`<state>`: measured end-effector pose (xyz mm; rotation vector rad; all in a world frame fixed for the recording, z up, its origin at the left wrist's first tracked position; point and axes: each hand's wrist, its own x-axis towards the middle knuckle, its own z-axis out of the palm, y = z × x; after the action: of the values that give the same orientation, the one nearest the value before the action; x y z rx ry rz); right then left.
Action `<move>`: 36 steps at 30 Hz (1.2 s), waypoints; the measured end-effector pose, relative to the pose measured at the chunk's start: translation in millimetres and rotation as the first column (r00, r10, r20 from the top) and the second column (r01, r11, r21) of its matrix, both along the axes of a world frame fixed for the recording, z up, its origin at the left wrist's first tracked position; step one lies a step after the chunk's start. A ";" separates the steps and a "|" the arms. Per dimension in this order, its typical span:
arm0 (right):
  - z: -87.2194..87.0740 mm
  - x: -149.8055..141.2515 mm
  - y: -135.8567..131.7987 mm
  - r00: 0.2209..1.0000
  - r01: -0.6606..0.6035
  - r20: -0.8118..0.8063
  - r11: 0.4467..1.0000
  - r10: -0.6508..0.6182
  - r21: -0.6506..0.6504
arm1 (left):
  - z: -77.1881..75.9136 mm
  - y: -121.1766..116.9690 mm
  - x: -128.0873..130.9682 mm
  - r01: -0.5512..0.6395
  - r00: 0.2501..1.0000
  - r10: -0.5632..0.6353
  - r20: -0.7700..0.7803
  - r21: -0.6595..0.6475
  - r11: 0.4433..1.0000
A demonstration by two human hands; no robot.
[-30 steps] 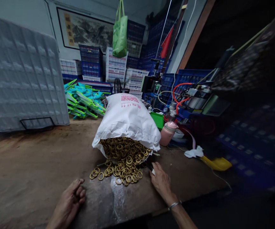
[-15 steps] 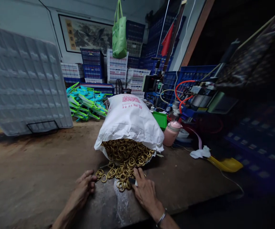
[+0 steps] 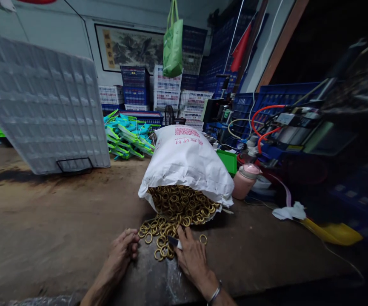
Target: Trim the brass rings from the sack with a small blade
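Note:
Gold-coloured rings (image 3: 161,241) spill onto the table from the open mouth of a white sack (image 3: 186,165), which lies on its side and is full of them. My right hand (image 3: 192,258) reaches over the right edge of the spilled rings, a bracelet at its wrist. Under its fingers is a small flat dark blade-like piece with a pale end (image 3: 173,242), gripped against the rings. At the left edge of the pile, my left hand (image 3: 121,255) is closed with fingers curled; whatever it pinches is hidden. One loose ring (image 3: 203,239) lies right of my right hand.
A grey ribbed panel (image 3: 49,106) stands on the table at left, beside piled blue-green plastic parts (image 3: 129,134). To the right are a pink bottle (image 3: 246,182), a green tray (image 3: 227,161), a yellow scoop-like piece (image 3: 333,233) and a machine with orange hoses (image 3: 294,129). Stacked crates (image 3: 167,87) stand behind.
My view has turned a little left, so the scene sits further right. The loose ring beside my right hand now shows fully. My right hand still holds the flat dark piece among the rings.

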<state>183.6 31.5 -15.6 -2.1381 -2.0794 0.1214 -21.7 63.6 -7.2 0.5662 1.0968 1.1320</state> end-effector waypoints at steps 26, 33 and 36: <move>-5.3 28.2 17.2 0.955 0.115 -0.293 0.970 -0.048 0.216 | 14.8 -68.2 36.0 0.270 0.957 -0.231 0.177 -0.248 0.930; -3.0 33.4 19.3 0.898 0.149 -0.439 0.961 -0.033 0.231 | 5.0 -62.1 46.7 0.301 0.952 -0.305 -0.019 -0.113 0.947; -2.9 34.7 17.9 0.821 0.148 -0.571 0.960 0.014 0.236 | 6.4 -52.1 55.8 0.263 0.948 -0.254 -0.192 0.023 0.964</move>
<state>218.3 49.4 -18.4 -1.7277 -1.5662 0.3912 34.1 11.6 -0.8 0.8438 1.1200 0.8905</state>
